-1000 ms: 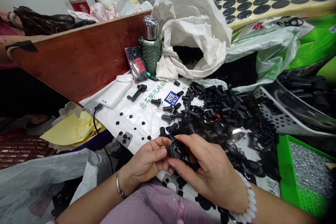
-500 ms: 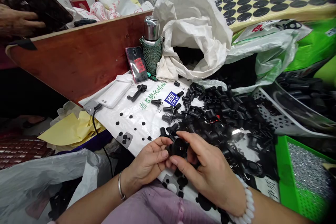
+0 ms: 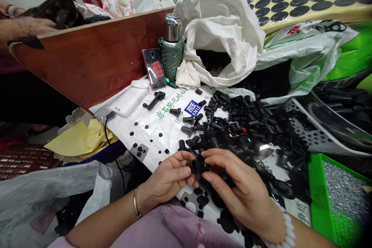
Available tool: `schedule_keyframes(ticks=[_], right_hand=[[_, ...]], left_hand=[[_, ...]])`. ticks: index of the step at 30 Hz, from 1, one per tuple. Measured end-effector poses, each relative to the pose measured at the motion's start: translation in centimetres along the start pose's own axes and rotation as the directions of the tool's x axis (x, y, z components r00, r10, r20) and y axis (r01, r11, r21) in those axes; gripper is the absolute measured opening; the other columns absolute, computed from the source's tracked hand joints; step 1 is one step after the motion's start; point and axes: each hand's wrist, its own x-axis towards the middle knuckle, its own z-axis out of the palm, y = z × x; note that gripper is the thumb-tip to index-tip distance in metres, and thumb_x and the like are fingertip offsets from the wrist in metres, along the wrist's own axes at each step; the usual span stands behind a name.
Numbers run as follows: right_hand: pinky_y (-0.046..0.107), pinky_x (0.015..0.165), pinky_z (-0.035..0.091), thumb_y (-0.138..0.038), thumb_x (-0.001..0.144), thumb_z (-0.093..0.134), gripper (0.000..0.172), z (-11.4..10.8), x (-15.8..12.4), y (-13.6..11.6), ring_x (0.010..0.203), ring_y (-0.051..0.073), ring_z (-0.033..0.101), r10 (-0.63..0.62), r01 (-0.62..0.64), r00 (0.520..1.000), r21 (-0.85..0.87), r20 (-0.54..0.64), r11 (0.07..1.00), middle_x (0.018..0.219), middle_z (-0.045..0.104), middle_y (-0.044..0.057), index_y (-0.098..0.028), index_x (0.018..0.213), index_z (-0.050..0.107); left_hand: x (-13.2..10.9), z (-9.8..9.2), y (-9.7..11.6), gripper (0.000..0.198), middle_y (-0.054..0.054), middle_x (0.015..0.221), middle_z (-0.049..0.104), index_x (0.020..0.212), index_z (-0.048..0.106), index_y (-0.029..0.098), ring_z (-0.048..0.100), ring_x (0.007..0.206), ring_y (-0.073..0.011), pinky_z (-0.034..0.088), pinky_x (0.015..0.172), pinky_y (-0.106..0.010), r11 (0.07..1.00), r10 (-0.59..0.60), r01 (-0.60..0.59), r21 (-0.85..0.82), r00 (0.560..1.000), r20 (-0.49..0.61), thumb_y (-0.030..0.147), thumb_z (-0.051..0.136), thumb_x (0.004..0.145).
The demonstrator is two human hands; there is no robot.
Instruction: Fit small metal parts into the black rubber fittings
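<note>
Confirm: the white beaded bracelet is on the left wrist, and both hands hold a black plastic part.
Wrong wrist: the head view shows the white beaded bracelet on the right wrist; the left hand and right hand hold the black plastic part.

At twelve o'clock, a steel thermos [image 3: 172, 28] in a green mesh sleeve stands just beside a phone [image 3: 154, 69] with a red label. A sheet of black round stickers [image 3: 290, 2] lies at one o'clock, a green tray [image 3: 316, 197] of small silver parts at four, and crumpled yellow paper [image 3: 78, 139] at nine.
</note>
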Motion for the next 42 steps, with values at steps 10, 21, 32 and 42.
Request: schedule_keyframes(ticks=[10, 21, 32, 42], right_hand=[[0.024, 0.071, 0.051, -0.013, 0.084, 0.053, 0.022, -0.6, 0.6, 0.3, 0.084, 0.014, 0.057, 0.006, -0.015, 0.996, 0.103, 0.089, 0.995, 0.096, 0.056, 0.007, -0.015, 0.106, 0.054], [0.022, 0.066, 0.051, -0.01, 0.086, 0.048, 0.022, -1.1, 0.9, 0.5, 0.08, 0.012, 0.057, -0.05, 0.034, 0.989, 0.113, 0.139, 0.993, 0.09, 0.058, 0.007, -0.018, 0.103, 0.059], [0.029, 0.079, 0.052, -0.005, 0.083, 0.045, 0.017, -1.4, 1.3, 0.5, 0.098, 0.017, 0.056, -0.325, 0.328, 0.928, 0.013, 0.18, 0.945, 0.105, 0.06, 0.015, -0.009, 0.095, 0.057], [0.031, 0.077, 0.053, -0.001, 0.082, 0.043, 0.021, 0.5, 0.0, 1.3, 0.094, 0.018, 0.057, -0.251, 0.232, 0.966, 0.24, 0.055, 0.943, 0.1, 0.059, 0.013, -0.011, 0.094, 0.056]], left_hand=[[0.0, 0.0, 0.1, 0.025, 0.0, 0.065, 0.059, 0.091, 0.061, 0.013, 0.056, 0.053, -0.0082, 0.051, 0.062, -0.026, 1.0, 0.01, -0.011, 0.018, 1.0, 0.013, 0.016, 0.072, 0.069], [0.0, -0.1, 0.0, 0.026, 0.001, 0.061, 0.061, 0.089, 0.061, 0.013, 0.056, 0.051, -0.0089, 0.051, 0.061, -0.027, 0.999, -0.013, 0.012, 0.033, 1.0, 0.026, 0.021, 0.074, 0.068], [-0.3, -0.2, 0.4, 0.028, 0.0, 0.061, 0.062, 0.088, 0.061, 0.011, 0.057, 0.047, -0.0082, 0.052, 0.057, -0.025, 0.996, -0.059, 0.057, 0.073, 0.998, 0.026, 0.024, 0.074, 0.068], [-0.7, 0.1, 0.4, 0.027, 0.001, 0.056, 0.061, 0.083, 0.058, 0.012, 0.054, 0.043, -0.0072, 0.053, 0.056, -0.027, 0.995, -0.071, 0.07, 0.077, 0.997, 0.019, 0.029, 0.073, 0.069]])
